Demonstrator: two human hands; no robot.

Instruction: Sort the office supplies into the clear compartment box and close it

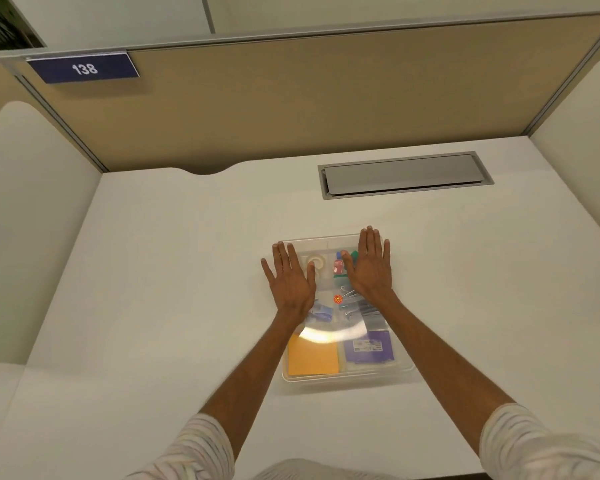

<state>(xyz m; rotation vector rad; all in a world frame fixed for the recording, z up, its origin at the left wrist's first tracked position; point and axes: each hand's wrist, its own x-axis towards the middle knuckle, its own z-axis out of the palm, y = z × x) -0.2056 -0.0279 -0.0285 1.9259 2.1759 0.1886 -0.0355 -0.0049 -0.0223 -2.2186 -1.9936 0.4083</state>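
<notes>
The clear compartment box (347, 375) lies flat on the white desk with its transparent lid down over the contents. My left hand (290, 280) rests palm down, fingers spread, on the lid's far left part. On the far right part, my right hand (369, 268) lies flat the same way. Through the lid I see an orange sticky-note pad (313, 356), a purple packet (369, 348), a roll of clear tape (316, 262), blue clips (321, 313), metal clips (355, 304) and small red and green items (340, 266).
A grey cable-port flap (404, 174) is set into the desk behind the box. Tan partition walls enclose the desk at the back and sides, with a blue sign reading 138 (84, 68) at upper left. White desk surface (153, 271) surrounds the box.
</notes>
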